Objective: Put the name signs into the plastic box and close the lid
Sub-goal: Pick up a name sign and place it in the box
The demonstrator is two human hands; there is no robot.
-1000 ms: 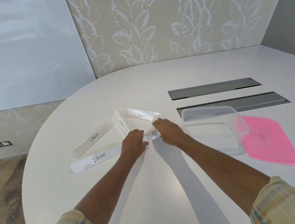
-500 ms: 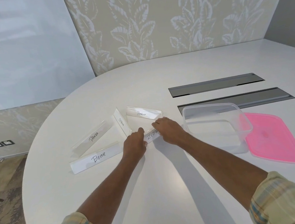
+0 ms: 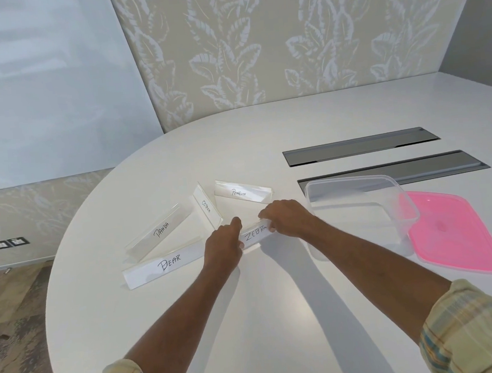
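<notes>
Several clear name signs lie on the white table [image 3: 278,316]. The ZEBRA sign [image 3: 256,235] is held at its two ends: my left hand [image 3: 224,247] grips its left end and my right hand [image 3: 285,217] grips its right end. The BEAR sign [image 3: 168,264] lies to the left, the PANDA sign [image 3: 161,229] behind it, the OSTRICH sign [image 3: 206,206] stands slanted, and the PENGUIN sign [image 3: 242,193] sits farthest back. The clear plastic box [image 3: 358,207] stands open to the right of my hands. Its pink lid [image 3: 451,229] lies flat beside it.
Two grey recessed cable hatches [image 3: 359,145] [image 3: 431,165] are set into the table behind the box. The table's rounded edge curves at the left, with floor below. A patterned wall stands behind.
Both hands stay on the ZEBRA sign; the left hand has slid slightly left, so more of the word shows. The view has shifted a little.
</notes>
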